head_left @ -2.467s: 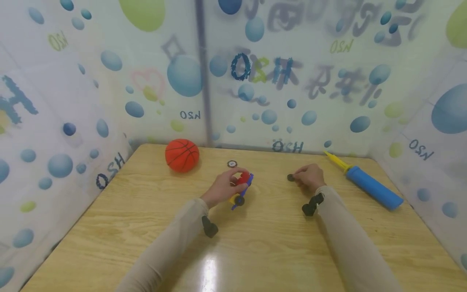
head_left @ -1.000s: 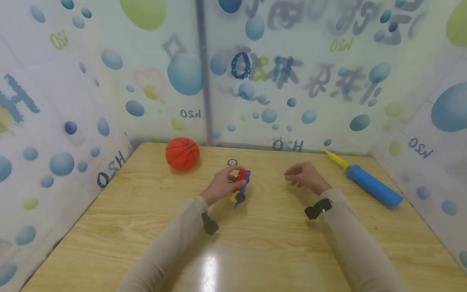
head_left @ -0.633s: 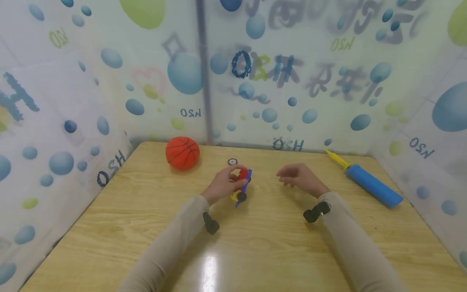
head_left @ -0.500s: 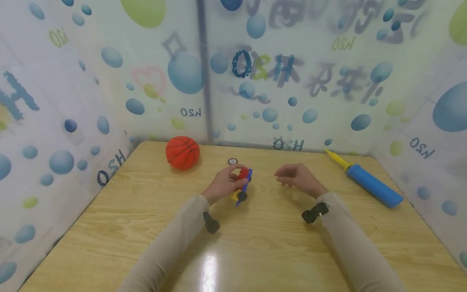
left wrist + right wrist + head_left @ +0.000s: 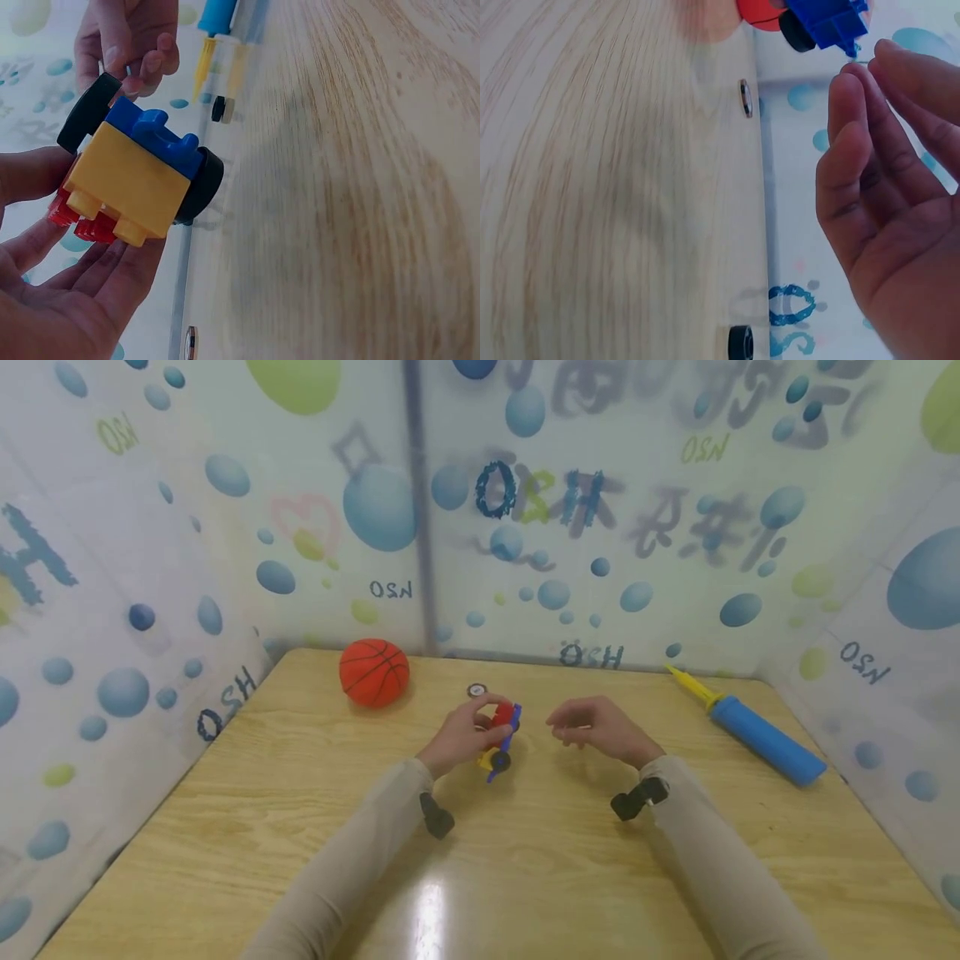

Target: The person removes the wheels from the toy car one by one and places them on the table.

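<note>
Centrally on the glossy wood-grain table [image 5: 225, 793], left hand [image 5: 459, 742] gripped a studded plastic block car [image 5: 135, 176], yellow, blue and red, with round black wheels. Right hand [image 5: 596, 731], fingers loosely curled, hovered just beside it; whether it pinched anything, cannot tell.

Toy car [image 5: 501, 739], frame centre: red, blue, yellow blocks, black wheels. Ball [image 5: 374, 672], upper left of bench: orange with black lines. Pump [image 5: 765, 741], right of frame: blue barrel, yellow nozzle. Loose wheel [image 5: 477, 690], above car: black rim, pale centre. Bench [image 5: 525, 868]: light wood grain. Walls [image 5: 637, 510]: white, blue and green bubbles, dark lettering. Sleeves [image 5: 720, 868]: beige.
</note>
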